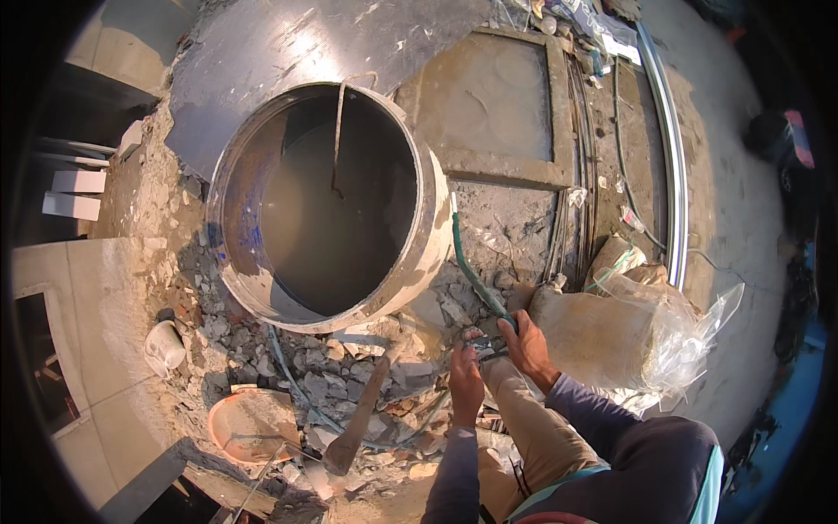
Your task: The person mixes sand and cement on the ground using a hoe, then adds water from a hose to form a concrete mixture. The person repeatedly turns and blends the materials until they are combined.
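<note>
My right hand (529,347) is closed around a green hose (473,275), whose free length reaches up beside the drum and ends in a whitish tip. Close by, my left hand (466,376) grips a small dark object (483,343) too hidden by the fingers to name. The large round drum (432,216) stands ahead and to the left, with murky water (327,242) inside. A bent metal rod (338,131) hooks over its rim and dips into the water.
Broken rubble (353,373) covers the ground, with a wooden handle (360,419) and an orange basin (245,426) on it. A plastic-wrapped bundle (596,334) lies at the right, near long metal channels (668,157). A water-filled frame (491,98) is beyond.
</note>
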